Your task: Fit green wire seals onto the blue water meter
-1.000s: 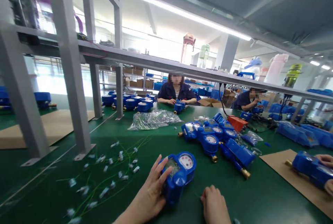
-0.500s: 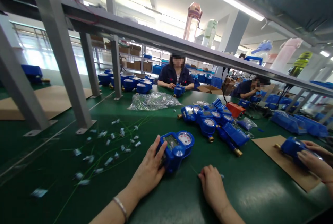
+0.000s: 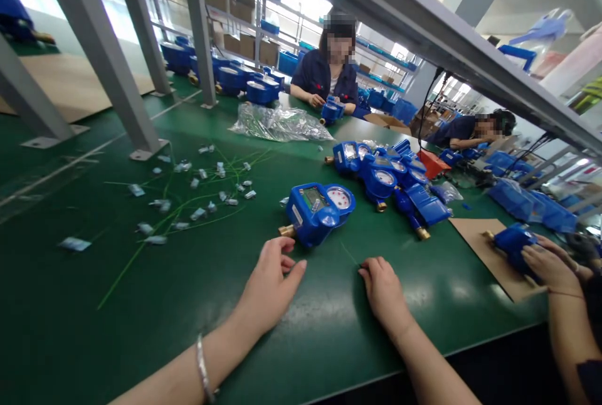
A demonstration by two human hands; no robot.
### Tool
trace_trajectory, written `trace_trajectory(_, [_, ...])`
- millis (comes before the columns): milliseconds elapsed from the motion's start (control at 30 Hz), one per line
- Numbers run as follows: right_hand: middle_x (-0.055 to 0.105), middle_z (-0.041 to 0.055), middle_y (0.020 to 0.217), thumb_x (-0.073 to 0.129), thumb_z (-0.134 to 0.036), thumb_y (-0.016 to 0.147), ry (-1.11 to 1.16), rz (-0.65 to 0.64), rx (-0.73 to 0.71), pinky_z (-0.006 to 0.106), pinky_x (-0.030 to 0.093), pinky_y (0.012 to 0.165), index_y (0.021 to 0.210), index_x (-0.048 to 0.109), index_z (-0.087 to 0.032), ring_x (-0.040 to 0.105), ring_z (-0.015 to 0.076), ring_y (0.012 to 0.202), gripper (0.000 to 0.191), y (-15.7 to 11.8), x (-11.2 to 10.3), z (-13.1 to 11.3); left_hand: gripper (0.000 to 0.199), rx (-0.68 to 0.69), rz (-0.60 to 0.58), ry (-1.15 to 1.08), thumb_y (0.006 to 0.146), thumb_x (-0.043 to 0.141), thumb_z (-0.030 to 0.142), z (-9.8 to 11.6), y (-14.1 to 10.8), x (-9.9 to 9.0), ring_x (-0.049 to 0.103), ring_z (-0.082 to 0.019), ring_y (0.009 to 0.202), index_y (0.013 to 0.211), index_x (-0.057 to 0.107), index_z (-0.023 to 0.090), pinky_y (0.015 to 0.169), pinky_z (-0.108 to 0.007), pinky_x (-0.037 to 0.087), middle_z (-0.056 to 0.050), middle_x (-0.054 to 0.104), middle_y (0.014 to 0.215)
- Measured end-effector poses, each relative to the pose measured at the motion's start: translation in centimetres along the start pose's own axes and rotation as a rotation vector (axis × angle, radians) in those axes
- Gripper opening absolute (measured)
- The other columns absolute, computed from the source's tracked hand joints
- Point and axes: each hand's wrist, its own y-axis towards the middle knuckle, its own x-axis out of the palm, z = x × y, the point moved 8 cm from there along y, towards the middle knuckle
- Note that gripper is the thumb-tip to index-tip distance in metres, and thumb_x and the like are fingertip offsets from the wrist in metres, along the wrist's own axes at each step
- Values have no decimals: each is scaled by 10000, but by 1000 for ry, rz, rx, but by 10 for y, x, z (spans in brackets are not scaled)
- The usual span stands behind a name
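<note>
Both hands rest on the green table (image 3: 70,305), holding nothing. The left hand (image 3: 270,283) lies loosely open, its fingertips just short of the blue water meter (image 3: 317,204), which sits right beyond them. The right hand (image 3: 383,286) is curled palm-down beside a thin green wire (image 3: 350,254), well apart from the cluster of meters (image 3: 390,182) farther off.

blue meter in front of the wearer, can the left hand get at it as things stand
Probably yes. The left hand lies open on the green table just short of the blue meter, near its brass fitting, with only bare mat between them.
</note>
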Motion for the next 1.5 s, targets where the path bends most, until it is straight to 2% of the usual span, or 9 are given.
trace_trajectory(200, [548, 73, 829, 338, -208, 937, 35, -17, -10, 356, 423, 743, 887, 546, -193, 504, 214, 784, 215, -11, -2, 6, 129, 112, -178, 65, 855, 463, 251, 7, -15, 17, 604, -182, 733, 931, 551, 195, 691, -332, 509, -29, 611, 851])
trace_trajectory(367, [552, 70, 958, 458, -274, 910, 134, -32, -16, 360, 429, 808, 990, 526, -201, 503, 212, 902, 128, -24, -9, 14, 416, 670, -350, 490, 834, 415, 52, 44, -32, 62, 555, -255, 1027, 1213, 488, 208, 837, -391, 490, -98, 530, 1271])
trace_trajectory(500, [567, 27, 856, 450, -244, 916, 209, -62, -33, 317, 430, 781, 847, 545, -207, 517, 177, 838, 123, -26, -12, 12, 563, 755, -417, 566, 794, 396, -34, 56, -10, 106, 558, -274, 1018, 1295, 416, 223, 758, -403, 512, -120, 312, 1462])
trace_trajectory(667, [579, 21, 829, 439, -238, 921, 274, -75, -75, 304, 433, 765, 825, 550, -206, 531, 170, 819, 150, -28, -16, 9, 217, 645, -503, 402, 838, 430, 43, 60, 9, 121, 574, -283, 936, 900, 617, 135, 765, -400, 489, -161, 631, 984])
trace_trajectory(833, [580, 36, 834, 387, -231, 935, 306, -101, -146, 267, 459, 714, 925, 561, -201, 562, 157, 773, 177, -33, -9, -2, 334, 347, -578, 16, 809, 588, 251, 60, -12, 103, 617, -195, 774, 1133, 546, 177, 695, -300, 500, -81, 642, 984])
trace_trajectory(967, [570, 39, 786, 334, -218, 943, 222, -92, -268, 240, 462, 600, 999, 560, -196, 572, 149, 661, 234, -34, -16, -34, 198, 45, -604, -339, 851, 478, 305, 54, -24, 95, 542, -106, 495, 900, 606, 162, 453, -195, 428, -2, 621, 688])
trace_trajectory(1133, [598, 70, 949, 405, -189, 927, 404, 92, -279, 253, 503, 692, 1178, 476, -202, 605, 154, 812, 262, -27, -48, -69, 280, -242, -429, -665, 849, 473, 392, 25, -18, 71, 491, -81, 495, 825, 568, 130, 468, -190, 403, -23, 589, 690])
trace_trajectory(1267, [582, 53, 826, 491, -171, 897, 239, 258, -270, 313, 483, 691, 1084, 583, -236, 551, 171, 741, 219, -15, -66, -88, 295, -364, -344, -837, 816, 522, 407, 4, -16, 58, 472, -76, 517, 866, 573, 121, 453, -177, 363, -13, 546, 689])
trace_trajectory(1500, [495, 29, 727, 532, -228, 883, 130, 279, -199, 288, 424, 614, 952, 651, -217, 481, 148, 673, 138, 20, -98, -93, 207, -483, -74, -839, 852, 477, 364, -39, -1, 39, 455, -75, 501, 867, 514, 160, 421, -168, 338, 21, 513, 674])
